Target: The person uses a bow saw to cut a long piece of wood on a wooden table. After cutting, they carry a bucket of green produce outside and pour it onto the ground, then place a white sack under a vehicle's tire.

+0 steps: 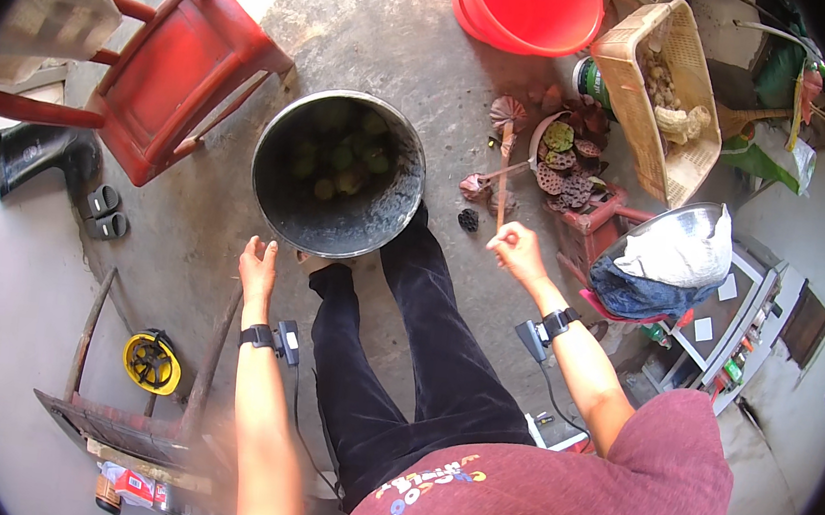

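My left hand (257,269) is beside the lower left rim of a dark bucket (381,226), fingers apart and holding nothing. Round green items (348,155) sit low inside the bucket. My right hand (517,251) is right of the bucket with its fingers curled, at the lower end of a long brown stalk (503,182); I cannot make out whether it grips the stalk. Dried lotus pods (566,186) lie heaped behind it, with a single dark pod (468,219) nearer the bucket. My legs stretch beneath the bucket's near side.
A red chair (177,62), black boot (30,162), sandals (104,223) and yellow helmet (150,361) are on the left. A red bucket (525,3) stands at the back. A yellow crate (688,171), red stool (576,230) and basin with cloths (668,269) are on the right.
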A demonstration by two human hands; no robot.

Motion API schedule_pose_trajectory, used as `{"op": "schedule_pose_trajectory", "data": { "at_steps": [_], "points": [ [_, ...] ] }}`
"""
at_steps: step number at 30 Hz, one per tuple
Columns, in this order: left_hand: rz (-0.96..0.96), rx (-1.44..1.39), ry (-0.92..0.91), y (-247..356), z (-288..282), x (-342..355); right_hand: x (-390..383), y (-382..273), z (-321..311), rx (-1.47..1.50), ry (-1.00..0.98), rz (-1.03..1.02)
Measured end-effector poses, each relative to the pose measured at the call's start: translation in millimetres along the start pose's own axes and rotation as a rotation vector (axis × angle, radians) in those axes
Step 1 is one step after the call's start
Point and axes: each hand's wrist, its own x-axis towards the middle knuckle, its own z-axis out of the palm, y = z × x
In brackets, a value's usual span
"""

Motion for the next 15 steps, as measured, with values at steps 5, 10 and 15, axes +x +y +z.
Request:
{"op": "schedule_pose_trajectory", "data": {
  "at_steps": [5, 10, 15],
  "points": [
    [0.100, 0.083, -0.003, -9.7, 39.9, 29.9, 6.3, 46.5, -81.8, -0.191, 0.672, 0.101],
    [-0.086, -0.346, 0.192, -5.7, 75.7, 32.8, -7.6, 92.2, -69.1, -0.109, 0.391, 0.370],
    [-0.275, -0.562, -0.075, 29.7, 56.7, 14.1, 12.0, 63.7, -2.1, -0.078, -0.032, 0.270]
  ]
}}
